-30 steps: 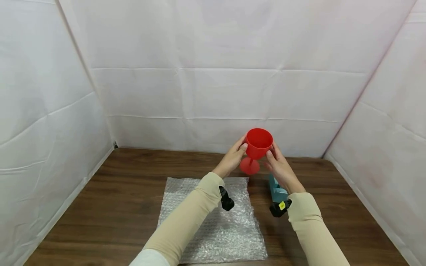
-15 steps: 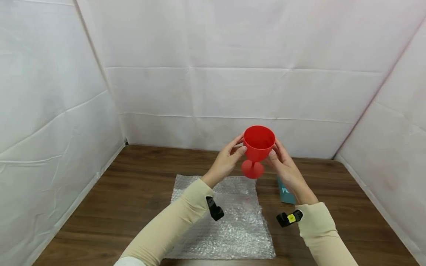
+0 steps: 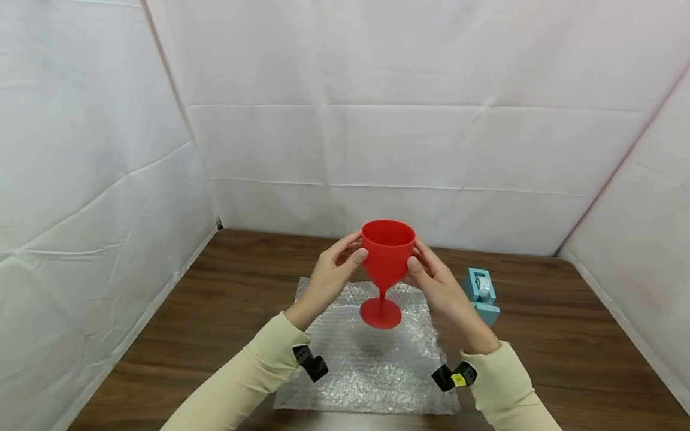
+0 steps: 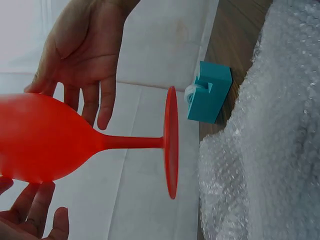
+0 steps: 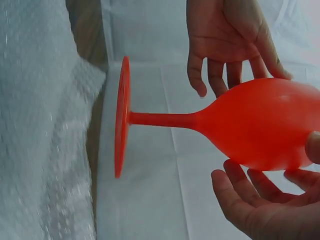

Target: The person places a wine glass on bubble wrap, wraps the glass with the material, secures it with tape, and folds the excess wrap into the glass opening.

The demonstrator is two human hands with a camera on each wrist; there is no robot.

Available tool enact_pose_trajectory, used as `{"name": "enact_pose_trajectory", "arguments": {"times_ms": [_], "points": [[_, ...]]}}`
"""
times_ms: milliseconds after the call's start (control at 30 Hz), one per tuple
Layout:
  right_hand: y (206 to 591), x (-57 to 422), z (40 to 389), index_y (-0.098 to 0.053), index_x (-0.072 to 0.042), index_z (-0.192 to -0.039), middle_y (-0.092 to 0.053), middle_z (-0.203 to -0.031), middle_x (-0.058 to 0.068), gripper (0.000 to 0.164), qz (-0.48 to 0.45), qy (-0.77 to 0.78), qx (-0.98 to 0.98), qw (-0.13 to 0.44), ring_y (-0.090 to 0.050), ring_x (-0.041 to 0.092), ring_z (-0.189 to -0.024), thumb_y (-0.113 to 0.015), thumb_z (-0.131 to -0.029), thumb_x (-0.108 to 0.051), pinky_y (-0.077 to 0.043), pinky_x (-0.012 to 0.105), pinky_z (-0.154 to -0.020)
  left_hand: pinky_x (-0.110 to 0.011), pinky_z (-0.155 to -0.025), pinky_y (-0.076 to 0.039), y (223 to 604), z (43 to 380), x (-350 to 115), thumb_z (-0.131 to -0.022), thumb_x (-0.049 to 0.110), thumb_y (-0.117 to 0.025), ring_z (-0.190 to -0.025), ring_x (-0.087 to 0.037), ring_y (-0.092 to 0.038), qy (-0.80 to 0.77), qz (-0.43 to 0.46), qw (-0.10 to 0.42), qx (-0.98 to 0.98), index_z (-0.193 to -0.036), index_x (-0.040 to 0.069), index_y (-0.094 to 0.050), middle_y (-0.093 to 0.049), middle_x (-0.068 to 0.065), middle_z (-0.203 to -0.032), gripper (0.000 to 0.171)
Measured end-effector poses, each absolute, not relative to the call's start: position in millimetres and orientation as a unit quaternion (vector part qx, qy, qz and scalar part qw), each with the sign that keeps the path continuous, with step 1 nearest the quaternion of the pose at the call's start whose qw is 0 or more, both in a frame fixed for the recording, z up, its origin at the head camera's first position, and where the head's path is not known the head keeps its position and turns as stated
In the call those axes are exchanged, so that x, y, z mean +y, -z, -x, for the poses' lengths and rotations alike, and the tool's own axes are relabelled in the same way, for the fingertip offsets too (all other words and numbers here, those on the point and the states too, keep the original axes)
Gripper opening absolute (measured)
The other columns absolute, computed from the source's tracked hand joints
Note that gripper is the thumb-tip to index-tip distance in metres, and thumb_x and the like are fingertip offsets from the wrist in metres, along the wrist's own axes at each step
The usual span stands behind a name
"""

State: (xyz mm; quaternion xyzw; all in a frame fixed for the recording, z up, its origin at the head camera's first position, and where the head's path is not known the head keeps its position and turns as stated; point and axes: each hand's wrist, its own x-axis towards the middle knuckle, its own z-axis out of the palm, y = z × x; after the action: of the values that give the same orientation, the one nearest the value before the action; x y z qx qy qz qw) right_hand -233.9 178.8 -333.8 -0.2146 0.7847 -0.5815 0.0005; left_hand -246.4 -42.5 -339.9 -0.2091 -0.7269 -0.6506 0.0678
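A red plastic goblet [image 3: 386,257] is held upright between two hands, its round foot over the bubble wrap [image 3: 372,371] in the head view. My left hand [image 3: 329,275] grips the bowl from the left, thumb near the rim. From the other side my right hand [image 3: 439,284] holds the bowl with thumb and fingers. In the left wrist view the goblet [image 4: 45,137] shows its bare stem and foot, with fingers only at the bowl. The right wrist view also has the goblet [image 5: 265,125] between the fingers of both hands.
A teal tape dispenser [image 3: 480,293] with a clear roll stands on the brown wooden table [image 3: 544,335], right of the bubble wrap. White cloth walls [image 3: 399,149] enclose the table at the back and both sides.
Both hands have brought the goblet left and nearer, from the right of the bubble wrap to over it. The tape dispenser now shows beside the right forearm. The head view has shifted slightly.
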Motion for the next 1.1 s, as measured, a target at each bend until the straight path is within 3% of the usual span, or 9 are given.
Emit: {"name": "enact_pose_trajectory", "arguments": {"times_ms": [200,467,767,967,1100], "points": [[341.8,158.6,225.3,-0.018,-0.017,-0.155,-0.039,-0.148,0.014,0.062,0.175,0.605,0.775,0.053,-0.053,0.034,-0.121,-0.045,-0.101,-0.033,-0.05,0.044,-0.094,-0.029,-0.077,-0.049,347.3,233.9,-64.1,-0.094,0.027,-0.062,-0.097,-0.022,-0.059,0.637,0.168,0.065,-0.75,-0.136,0.014,-0.054,-0.065,-0.011,-0.113,0.045],[361.8,132.0,222.1,-0.022,-0.009,-0.153,-0.049,-0.138,0.023,0.063,0.132,0.633,0.756,0.103,-0.064,0.029,-0.105,-0.047,-0.101,-0.034,-0.053,0.043,-0.09,-0.031,-0.079,-0.056,362.3,230.9,-83.8,-0.093,0.025,-0.064,-0.085,-0.019,-0.061,0.642,0.107,0.047,-0.758,-0.126,0.007,-0.061,-0.064,-0.012,-0.098,0.038],[386.3,110.4,228.1,-0.025,-0.003,-0.151,-0.048,-0.139,0.025,0.067,0.133,0.64,0.741,0.154,-0.066,0.024,-0.098,-0.049,-0.1,-0.038,-0.054,0.044,-0.087,-0.038,-0.083,-0.056,381.7,232.5,-102.9,-0.093,0.03,-0.063,-0.08,-0.016,-0.068,0.654,0.057,0.013,-0.754,-0.116,0.002,-0.063,-0.064,-0.014,-0.103,0.036],[398.1,99.9,232.5,-0.024,0.001,-0.15,-0.047,-0.139,0.025,0.071,0.124,0.644,0.734,0.178,-0.068,0.023,-0.093,-0.05,-0.098,-0.04,-0.054,0.047,-0.086,-0.035,-0.074,-0.057,390.5,236.4,-110.8,-0.094,0.032,-0.061,-0.071,-0.016,-0.065,0.633,0.035,0.007,-0.773,-0.111,0.0,-0.064,-0.063,-0.011,-0.095,0.037],[403.7,92.5,235.2,-0.024,0.004,-0.149,-0.047,-0.139,0.027,0.072,0.115,0.645,0.733,0.183,-0.069,0.025,-0.093,-0.05,-0.099,-0.04,-0.055,0.047,-0.084,-0.039,-0.077,-0.057,395.3,238.0,-114.9,-0.094,0.033,-0.061,-0.074,-0.018,-0.065,0.634,0.026,-0.002,-0.773,-0.11,-0.002,-0.064,-0.064,-0.011,-0.096,0.039]]}}
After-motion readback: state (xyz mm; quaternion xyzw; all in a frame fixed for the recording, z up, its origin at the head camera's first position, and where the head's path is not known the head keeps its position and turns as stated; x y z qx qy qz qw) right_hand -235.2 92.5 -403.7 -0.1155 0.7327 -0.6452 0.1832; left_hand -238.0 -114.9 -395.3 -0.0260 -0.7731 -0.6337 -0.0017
